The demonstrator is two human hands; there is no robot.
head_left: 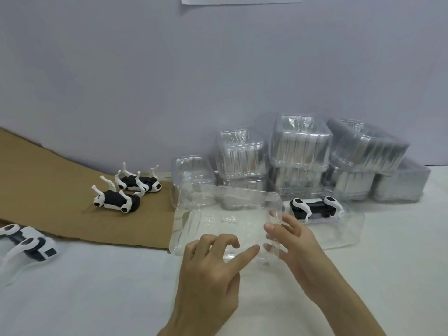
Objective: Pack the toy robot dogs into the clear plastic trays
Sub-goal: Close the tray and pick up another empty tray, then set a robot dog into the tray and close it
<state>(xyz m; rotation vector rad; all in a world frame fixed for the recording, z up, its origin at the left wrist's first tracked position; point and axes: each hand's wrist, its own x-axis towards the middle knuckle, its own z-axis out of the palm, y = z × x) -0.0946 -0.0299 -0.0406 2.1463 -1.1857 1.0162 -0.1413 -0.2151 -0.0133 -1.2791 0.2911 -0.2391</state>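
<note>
Right now my right grip (300,248) is grasping the front tray (218,209) at its right wall: the thumb (270,227) lies over the top of the rim, and the other fingers show through the clear plastic below it. My left grip (208,270) sits on the near part of the same tray, its fingers bent with the tips down on the plastic and the thumb stretched out to the right. Whether it is clenched on the tray or only resting on it, I cannot tell. The tray lies low over the white table (97,287), its far side tilted up a little.

Just beside it on the right stands a second tray (349,229), with a toy robot dog (315,207) lying on its side inside, black body and white legs.

To the left, a brown cardboard sheet (48,180) carries a near dog (116,201) and a far dog (139,181), both on their backs with legs in the air and close together. Another dog (26,243) lies at the left edge of the view, blurred.

Behind the trays, stacked clear trays (300,144) stand in several piles against the grey wall (169,81).
</note>
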